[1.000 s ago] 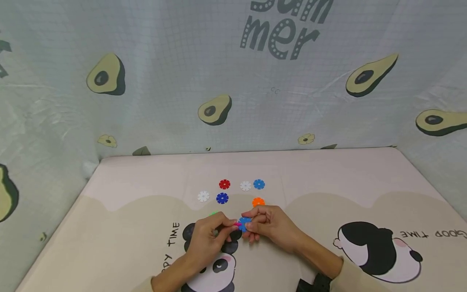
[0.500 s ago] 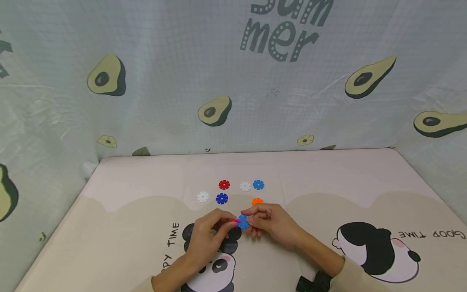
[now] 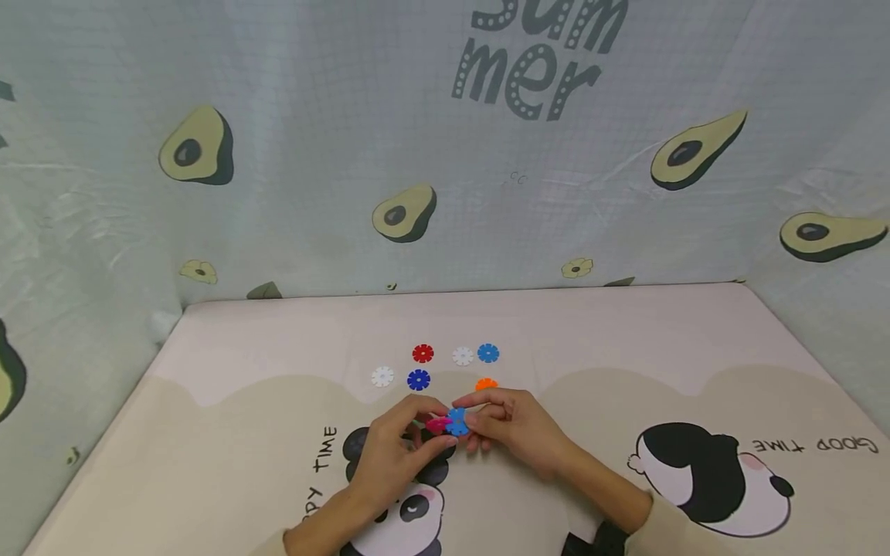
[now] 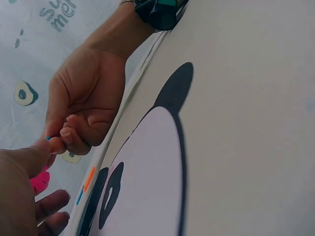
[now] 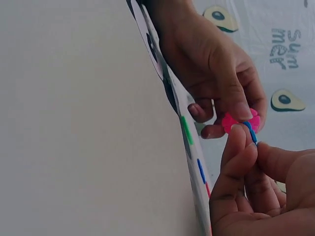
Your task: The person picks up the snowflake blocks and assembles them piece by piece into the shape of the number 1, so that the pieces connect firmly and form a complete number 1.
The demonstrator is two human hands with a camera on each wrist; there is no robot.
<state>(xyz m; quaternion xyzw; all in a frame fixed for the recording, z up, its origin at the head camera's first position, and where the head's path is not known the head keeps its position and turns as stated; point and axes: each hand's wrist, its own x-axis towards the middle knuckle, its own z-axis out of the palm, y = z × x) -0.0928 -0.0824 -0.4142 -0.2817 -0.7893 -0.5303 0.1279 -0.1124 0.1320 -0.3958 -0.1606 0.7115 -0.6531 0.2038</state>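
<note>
Patterned surface point(image 3: 208, 463); pink disc point(image 3: 436, 425) shows more face than before, seemingly slotted into blue disc point(image 3: 457, 422); I see left hand point(image 3: 395, 440) gripping pink, right hand point(image 3: 516, 426) pinching blue.

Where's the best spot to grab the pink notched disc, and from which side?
Probably by its left rim in the head view, coming from the left, thumb and finger on the flat faces: the pink notched disc is thin, and its right edge meets the light-blue disc, which the right hand pinches.

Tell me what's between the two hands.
Between the left hand and the right hand, the head view shows a pink disc and, nearer the right hand, a light-blue disc.
</note>
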